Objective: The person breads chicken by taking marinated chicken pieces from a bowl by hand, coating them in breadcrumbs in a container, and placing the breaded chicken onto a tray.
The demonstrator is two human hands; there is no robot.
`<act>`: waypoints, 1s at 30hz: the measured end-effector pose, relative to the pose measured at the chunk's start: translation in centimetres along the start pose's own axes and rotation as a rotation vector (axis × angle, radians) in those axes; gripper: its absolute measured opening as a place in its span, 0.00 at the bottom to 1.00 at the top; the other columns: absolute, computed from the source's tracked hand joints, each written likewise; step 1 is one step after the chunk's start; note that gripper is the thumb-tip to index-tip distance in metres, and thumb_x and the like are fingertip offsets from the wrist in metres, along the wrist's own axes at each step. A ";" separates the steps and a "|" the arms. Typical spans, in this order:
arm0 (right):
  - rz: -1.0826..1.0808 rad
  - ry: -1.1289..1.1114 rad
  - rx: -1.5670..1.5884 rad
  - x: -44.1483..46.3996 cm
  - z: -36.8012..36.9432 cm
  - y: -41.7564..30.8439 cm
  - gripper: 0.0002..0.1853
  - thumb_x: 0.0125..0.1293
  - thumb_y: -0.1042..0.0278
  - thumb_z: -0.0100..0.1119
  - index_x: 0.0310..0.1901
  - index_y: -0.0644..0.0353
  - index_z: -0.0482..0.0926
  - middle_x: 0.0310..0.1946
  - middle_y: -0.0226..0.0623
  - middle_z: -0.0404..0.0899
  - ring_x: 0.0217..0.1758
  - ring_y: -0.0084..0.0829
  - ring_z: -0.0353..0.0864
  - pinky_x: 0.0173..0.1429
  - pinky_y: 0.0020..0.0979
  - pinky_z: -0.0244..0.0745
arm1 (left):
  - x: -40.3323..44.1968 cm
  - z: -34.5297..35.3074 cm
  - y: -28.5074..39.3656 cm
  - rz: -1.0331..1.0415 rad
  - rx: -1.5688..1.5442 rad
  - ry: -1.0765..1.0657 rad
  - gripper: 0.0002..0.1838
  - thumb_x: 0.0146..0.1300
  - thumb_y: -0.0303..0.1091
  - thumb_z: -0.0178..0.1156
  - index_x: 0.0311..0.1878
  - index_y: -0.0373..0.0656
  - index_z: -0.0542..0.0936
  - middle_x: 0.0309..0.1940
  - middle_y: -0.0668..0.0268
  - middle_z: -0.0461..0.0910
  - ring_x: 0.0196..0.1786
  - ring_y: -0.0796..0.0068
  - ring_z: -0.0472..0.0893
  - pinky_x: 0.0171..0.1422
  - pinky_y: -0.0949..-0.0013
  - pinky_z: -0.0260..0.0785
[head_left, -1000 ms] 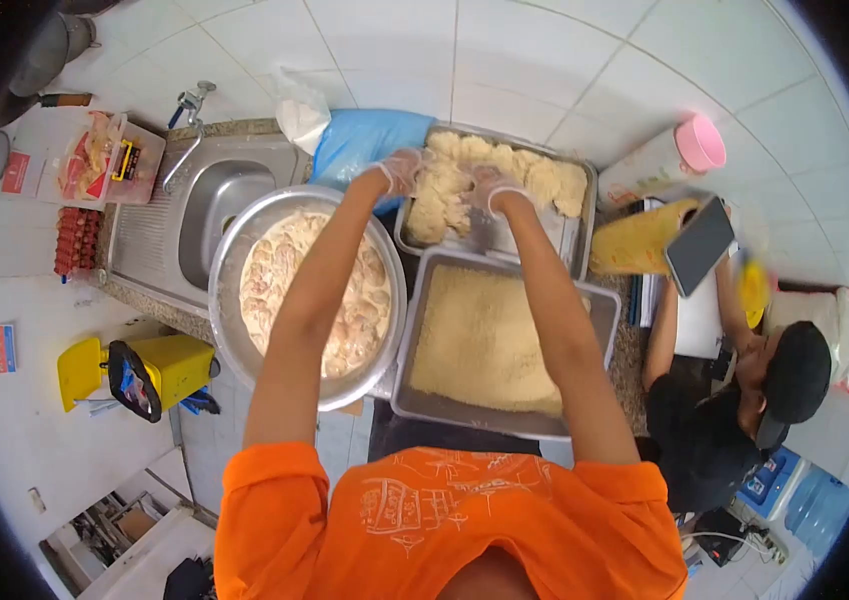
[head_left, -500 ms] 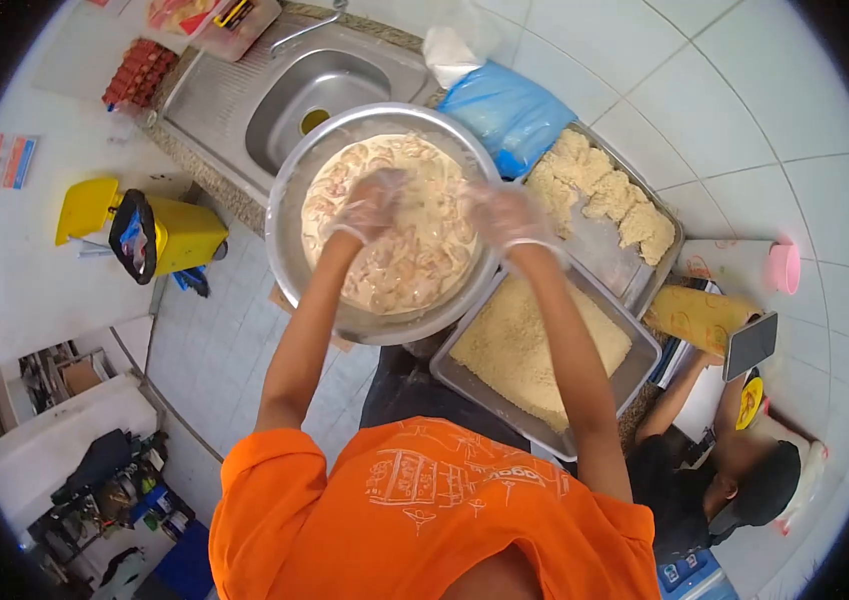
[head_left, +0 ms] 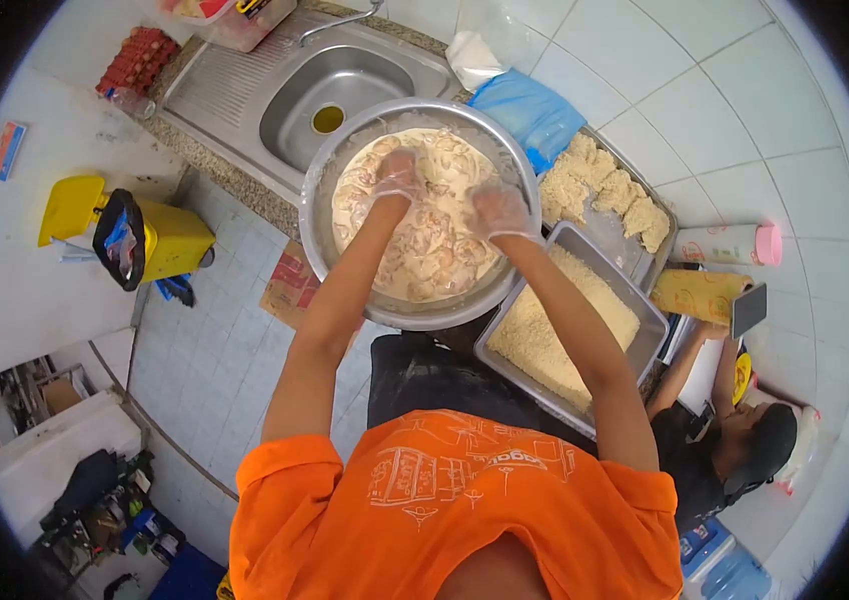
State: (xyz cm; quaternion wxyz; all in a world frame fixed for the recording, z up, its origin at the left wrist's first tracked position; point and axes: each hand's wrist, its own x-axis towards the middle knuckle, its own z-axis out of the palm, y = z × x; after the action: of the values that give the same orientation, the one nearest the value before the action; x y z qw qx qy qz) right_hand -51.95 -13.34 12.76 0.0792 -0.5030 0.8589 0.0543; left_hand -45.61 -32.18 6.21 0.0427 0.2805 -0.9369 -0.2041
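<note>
A large metal bowl point(head_left: 318, 235) is filled with raw chicken pieces point(head_left: 434, 255) in a creamy, pale batter. My left hand point(head_left: 399, 174), in a clear plastic glove, reaches into the mix at the far left part of the bowl. My right hand point(head_left: 501, 210), gloved the same way, is at the right side of the mix, inside the rim. The fingers of both hands are partly sunk or smeared, so their grip does not show. Right of the bowl, a grey tub point(head_left: 656, 322) contains pale crumbs point(head_left: 574, 320).
Behind the tub, a metal tray point(head_left: 616, 232) bears breaded pieces point(head_left: 594, 180). A blue plastic bag point(head_left: 529, 115) lies beside the sink point(head_left: 289, 125). A yellow bin point(head_left: 172, 238) stands at left. At right, a person in a black cap point(head_left: 772, 445) holds a dark tablet-like device point(head_left: 748, 312).
The view has shifted, and the bowl appears farther right. My right hand has moved from the bowl's right rim into the mix. My left hand has moved toward the far side.
</note>
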 end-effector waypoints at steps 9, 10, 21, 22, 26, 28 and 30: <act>0.228 0.106 0.272 -0.2 0.4 1.9 0.15 0.52 0.59 0.59 0.31 0.65 0.82 0.32 0.50 0.81 0.40 0.45 0.81 0.47 0.39 0.77 | 1.8 -1.0 -1.4 0.259 0.050 -0.023 0.14 0.48 0.41 0.59 0.31 0.40 0.82 0.30 0.51 0.81 0.35 0.55 0.82 0.40 0.59 0.74; 0.278 0.085 0.324 -0.3 0.0 2.0 0.18 0.51 0.56 0.60 0.31 0.66 0.82 0.33 0.51 0.81 0.40 0.46 0.81 0.48 0.40 0.76 | 1.4 -2.3 -1.1 0.275 0.045 -0.004 0.15 0.47 0.42 0.59 0.30 0.40 0.82 0.28 0.50 0.80 0.34 0.55 0.81 0.39 0.58 0.73; 0.503 0.119 0.394 -6.2 -11.7 0.1 0.21 0.53 0.50 0.57 0.38 0.60 0.83 0.38 0.50 0.81 0.43 0.46 0.81 0.51 0.39 0.74 | -3.8 -16.8 4.1 0.152 -0.207 -0.079 0.17 0.43 0.44 0.63 0.30 0.38 0.80 0.22 0.54 0.77 0.27 0.64 0.78 0.35 0.62 0.69; 0.487 0.182 0.361 -6.9 -12.3 0.1 0.21 0.53 0.50 0.57 0.38 0.60 0.83 0.37 0.50 0.81 0.43 0.46 0.81 0.51 0.39 0.75 | -4.2 -18.1 5.1 0.147 -0.256 -0.107 0.17 0.43 0.44 0.63 0.31 0.38 0.81 0.21 0.54 0.77 0.27 0.65 0.77 0.35 0.62 0.69; 0.493 0.130 0.442 -8.8 -14.3 2.0 0.20 0.55 0.50 0.55 0.39 0.56 0.83 0.34 0.48 0.81 0.41 0.46 0.80 0.48 0.40 0.75 | -6.6 -20.6 9.9 0.190 -0.299 -0.162 0.17 0.45 0.42 0.62 0.33 0.39 0.82 0.20 0.57 0.78 0.25 0.68 0.77 0.34 0.65 0.69; 0.406 0.201 0.495 -12.4 -15.3 2.8 0.19 0.55 0.50 0.53 0.39 0.55 0.83 0.32 0.46 0.81 0.39 0.46 0.80 0.46 0.40 0.75 | -9.3 -20.6 13.0 0.252 -0.311 -0.197 0.15 0.45 0.41 0.62 0.32 0.40 0.83 0.20 0.56 0.78 0.25 0.67 0.78 0.34 0.65 0.69; 0.425 0.166 0.432 -16.2 -16.3 3.4 0.18 0.55 0.51 0.53 0.37 0.54 0.83 0.31 0.45 0.81 0.37 0.45 0.80 0.45 0.41 0.75 | -12.4 -20.0 16.3 0.348 -0.380 -0.270 0.13 0.43 0.40 0.61 0.29 0.41 0.82 0.21 0.53 0.78 0.26 0.63 0.79 0.35 0.63 0.70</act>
State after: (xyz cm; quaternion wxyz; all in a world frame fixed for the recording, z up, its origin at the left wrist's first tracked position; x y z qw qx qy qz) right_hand -48.43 -0.65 31.94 0.1008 -0.2866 0.9400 -0.1554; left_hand -39.58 -20.19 31.58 0.0037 0.0728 -0.9130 -0.4013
